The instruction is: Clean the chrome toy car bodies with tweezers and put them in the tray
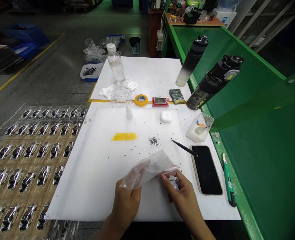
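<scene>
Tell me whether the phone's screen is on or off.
Off: the phone lies face up on the white board, its screen uniformly black with nothing lit.

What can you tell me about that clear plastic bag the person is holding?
The clear plastic bag is small, thin and crinkled, see-through with a whitish sheen. It is held slantwise above the white board, its left end lower. The left hand grips that lower end; the right hand pinches the right end. Faint dark specks show inside, too small to identify.
</scene>
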{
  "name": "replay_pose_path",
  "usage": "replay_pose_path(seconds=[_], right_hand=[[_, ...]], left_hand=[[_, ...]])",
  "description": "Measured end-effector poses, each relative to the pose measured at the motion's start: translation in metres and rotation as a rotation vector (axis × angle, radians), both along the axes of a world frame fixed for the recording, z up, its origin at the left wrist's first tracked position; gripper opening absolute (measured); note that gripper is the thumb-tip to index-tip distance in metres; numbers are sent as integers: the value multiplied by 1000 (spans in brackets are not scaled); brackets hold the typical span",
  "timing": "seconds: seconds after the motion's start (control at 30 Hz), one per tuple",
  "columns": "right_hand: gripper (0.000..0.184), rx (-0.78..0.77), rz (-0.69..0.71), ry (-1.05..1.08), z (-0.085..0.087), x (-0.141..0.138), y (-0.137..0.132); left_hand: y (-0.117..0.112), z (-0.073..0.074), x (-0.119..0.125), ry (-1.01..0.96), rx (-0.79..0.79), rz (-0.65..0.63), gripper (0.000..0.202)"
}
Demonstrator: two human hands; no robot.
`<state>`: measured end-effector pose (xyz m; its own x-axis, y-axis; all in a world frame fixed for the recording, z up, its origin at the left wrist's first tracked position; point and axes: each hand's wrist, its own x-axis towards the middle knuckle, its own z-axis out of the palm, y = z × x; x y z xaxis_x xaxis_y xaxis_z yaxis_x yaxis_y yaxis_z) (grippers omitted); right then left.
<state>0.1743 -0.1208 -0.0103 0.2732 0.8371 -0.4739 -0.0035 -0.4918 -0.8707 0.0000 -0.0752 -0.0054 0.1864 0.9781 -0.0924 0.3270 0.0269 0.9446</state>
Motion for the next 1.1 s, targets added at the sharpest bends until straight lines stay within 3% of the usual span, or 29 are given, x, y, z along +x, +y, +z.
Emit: replay_pose_path(seconds=[0.27,0.67,0.93,1.1], right_hand=[[39,-1,20,-21,-1,0,0],[38,12,41,-66,-4,0,1],[38,18,56,-32,-1,-1,3],[38,15,40,-24,0,-2,3]], left_hand=[[7,17,7,-168,-179,83,35],[5,1,2,-371,-327,152,36],[13,8,6,-278,-359,35,42],[6,2,5,-186,-330,-2,37]])
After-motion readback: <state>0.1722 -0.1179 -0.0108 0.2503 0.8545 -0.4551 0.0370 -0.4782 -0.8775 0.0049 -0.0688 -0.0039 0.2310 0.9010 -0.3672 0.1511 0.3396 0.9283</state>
